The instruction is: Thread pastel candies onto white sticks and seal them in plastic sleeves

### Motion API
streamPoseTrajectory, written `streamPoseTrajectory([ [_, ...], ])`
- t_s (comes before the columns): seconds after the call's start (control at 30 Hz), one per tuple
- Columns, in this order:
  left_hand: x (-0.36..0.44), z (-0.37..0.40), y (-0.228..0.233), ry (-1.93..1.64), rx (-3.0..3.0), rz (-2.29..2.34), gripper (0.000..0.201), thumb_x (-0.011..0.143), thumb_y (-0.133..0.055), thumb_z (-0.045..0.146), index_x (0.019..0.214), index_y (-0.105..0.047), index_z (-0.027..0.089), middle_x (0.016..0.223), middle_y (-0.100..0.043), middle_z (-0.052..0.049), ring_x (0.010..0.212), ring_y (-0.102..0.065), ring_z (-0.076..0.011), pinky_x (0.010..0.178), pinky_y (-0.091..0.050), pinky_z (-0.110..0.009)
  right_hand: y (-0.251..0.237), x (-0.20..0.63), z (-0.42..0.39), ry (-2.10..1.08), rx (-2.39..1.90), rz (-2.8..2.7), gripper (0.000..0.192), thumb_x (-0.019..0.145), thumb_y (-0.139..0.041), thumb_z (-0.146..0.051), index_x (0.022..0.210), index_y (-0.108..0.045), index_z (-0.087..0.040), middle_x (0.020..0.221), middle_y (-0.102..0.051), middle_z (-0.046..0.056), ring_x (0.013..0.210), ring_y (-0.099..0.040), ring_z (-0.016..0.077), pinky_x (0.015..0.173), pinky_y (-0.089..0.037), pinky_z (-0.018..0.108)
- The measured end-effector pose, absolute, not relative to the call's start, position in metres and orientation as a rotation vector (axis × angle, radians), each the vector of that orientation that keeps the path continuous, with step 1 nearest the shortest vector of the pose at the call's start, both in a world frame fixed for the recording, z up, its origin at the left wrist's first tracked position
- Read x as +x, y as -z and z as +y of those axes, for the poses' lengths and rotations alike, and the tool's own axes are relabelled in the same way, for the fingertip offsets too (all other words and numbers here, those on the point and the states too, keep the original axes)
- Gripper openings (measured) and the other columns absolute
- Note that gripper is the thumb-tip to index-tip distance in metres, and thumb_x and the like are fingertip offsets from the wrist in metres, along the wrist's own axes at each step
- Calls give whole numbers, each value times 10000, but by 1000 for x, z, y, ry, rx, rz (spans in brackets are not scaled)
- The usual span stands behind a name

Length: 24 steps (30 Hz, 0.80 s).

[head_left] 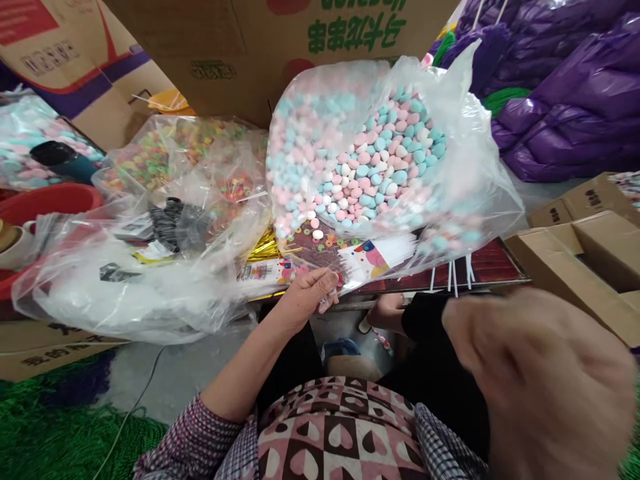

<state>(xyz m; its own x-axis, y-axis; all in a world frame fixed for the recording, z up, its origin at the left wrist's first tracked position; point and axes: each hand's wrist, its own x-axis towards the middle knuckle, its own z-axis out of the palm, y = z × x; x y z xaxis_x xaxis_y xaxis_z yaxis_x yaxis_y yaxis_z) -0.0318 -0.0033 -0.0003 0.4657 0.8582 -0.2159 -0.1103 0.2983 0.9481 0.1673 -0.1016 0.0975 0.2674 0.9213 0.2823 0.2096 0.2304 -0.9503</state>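
Observation:
My left hand [314, 292] is closed at the table's front edge, fingertips pressed together around something small that I cannot make out; a bit of clear plastic and pink shows there. Close to the camera on the right, my right hand [535, 360] is smeared by motion, so its fingers cannot be read. Just beyond my left hand lies a large clear bag [480, 167] holding pink, blue and white egg-shaped candies [370, 173]. A few small ring-shaped pieces [330, 240] lie on the tabletop near its mouth. White sticks [400, 253] and gold twist ties [265, 247] lie beside them.
A clear bag of colourful ring pieces [170, 147] and crumpled clear plastic bags [165, 287] cover the left side. A red basin [55, 199] stands far left. A big cardboard box [260, 53] rises behind; open cartons [565, 267] and purple bundles [570, 113] are right.

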Motion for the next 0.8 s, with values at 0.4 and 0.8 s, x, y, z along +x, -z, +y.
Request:
streamPoseTrajectory([
  [0.4,-32,-6,-2,-736,1289,907,304,780,-686,454,787,-632,155,784,-590,-3,748,-493,-126,688,-367,-237,-17,161,-54,-1245,-1445,-829,360,688,-795,-493,851,-716,-183,666,-653,1,453,-528,111,360,-426,233],
  [0.8,-26,-10,2,-715,1442,984,327,871,-559,478,733,-538,182,644,-479,44,613,-404,-104,614,-315,-240,-3,153,-53,-1181,-1273,-872,580,702,-803,-368,1243,-623,-265,751,-586,-33,643,-531,116,572,-491,247],
])
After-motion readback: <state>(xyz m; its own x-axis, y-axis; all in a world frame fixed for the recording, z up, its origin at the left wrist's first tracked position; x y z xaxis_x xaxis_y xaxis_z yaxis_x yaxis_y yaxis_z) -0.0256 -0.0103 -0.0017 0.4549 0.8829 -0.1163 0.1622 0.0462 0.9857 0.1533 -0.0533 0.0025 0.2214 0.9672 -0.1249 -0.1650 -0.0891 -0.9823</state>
